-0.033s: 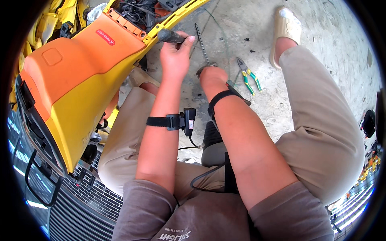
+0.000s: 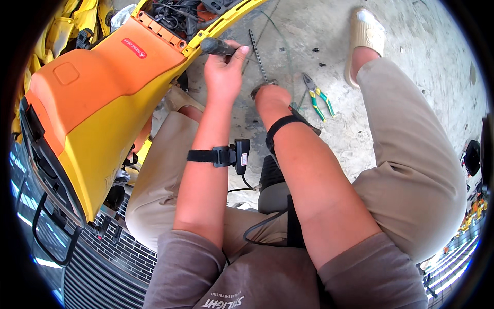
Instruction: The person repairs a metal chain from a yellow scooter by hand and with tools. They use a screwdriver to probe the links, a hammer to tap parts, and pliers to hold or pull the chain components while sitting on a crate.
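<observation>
The dark grey handle of a screwdriver (image 2: 217,47) is gripped in my left hand (image 2: 224,72), its thin shaft slanting right toward my other hand. My right hand (image 2: 272,98) is closed, back of the hand up, around something dark at its left edge that I cannot make out. A thin black-and-white patterned strip (image 2: 257,51) runs from beside that hand away over the floor; whether I hold its end is hidden. To the right of my right hand lie pliers (image 2: 318,98) with green and yellow handles, jaws pointing away.
A large orange and yellow plastic body panel (image 2: 98,98) stands close on my left, with black cables (image 2: 175,18) in an opening at its far end. Small black bits (image 2: 322,65) and a thin green wire (image 2: 280,36) lie on the concrete floor (image 2: 411,67). My legs flank the work area.
</observation>
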### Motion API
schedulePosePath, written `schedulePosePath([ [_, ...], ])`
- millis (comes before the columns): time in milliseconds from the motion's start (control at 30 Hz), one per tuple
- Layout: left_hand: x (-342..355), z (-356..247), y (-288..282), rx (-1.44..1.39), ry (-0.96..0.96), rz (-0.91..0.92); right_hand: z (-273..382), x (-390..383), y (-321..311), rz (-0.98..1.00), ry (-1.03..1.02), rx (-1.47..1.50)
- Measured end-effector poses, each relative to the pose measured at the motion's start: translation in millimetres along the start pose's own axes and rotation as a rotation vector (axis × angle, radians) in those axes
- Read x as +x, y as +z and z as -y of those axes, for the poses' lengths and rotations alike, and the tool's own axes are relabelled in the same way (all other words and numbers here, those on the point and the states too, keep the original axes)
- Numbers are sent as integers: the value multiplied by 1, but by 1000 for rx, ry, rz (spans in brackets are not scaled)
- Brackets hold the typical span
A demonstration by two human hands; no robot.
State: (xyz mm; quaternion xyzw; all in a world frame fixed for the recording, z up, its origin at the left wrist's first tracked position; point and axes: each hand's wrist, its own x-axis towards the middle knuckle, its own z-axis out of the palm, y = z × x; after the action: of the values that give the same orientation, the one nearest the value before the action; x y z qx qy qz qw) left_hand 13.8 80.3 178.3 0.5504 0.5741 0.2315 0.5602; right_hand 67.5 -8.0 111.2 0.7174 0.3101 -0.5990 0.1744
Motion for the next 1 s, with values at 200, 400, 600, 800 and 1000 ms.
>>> schedulePosePath([
  [200, -1, 4, 1, 8, 9, 2, -1, 2, 3, -17, 0, 19],
  [400, -11, 20, 3, -7, 49, -10, -2, 1, 2, -15, -22, 16],
  [600, -26, 33, 5, -60, 53, -34, -4, -14, -10, -22, -46, -1],
  [800, -35, 43, 4, -51, 77, -74, -28, -38, -33, -94, -190, -195],
  [1000, -40, 47, 2, -29, 111, -100, -61, -89, -93, -208, -283, -304],
])
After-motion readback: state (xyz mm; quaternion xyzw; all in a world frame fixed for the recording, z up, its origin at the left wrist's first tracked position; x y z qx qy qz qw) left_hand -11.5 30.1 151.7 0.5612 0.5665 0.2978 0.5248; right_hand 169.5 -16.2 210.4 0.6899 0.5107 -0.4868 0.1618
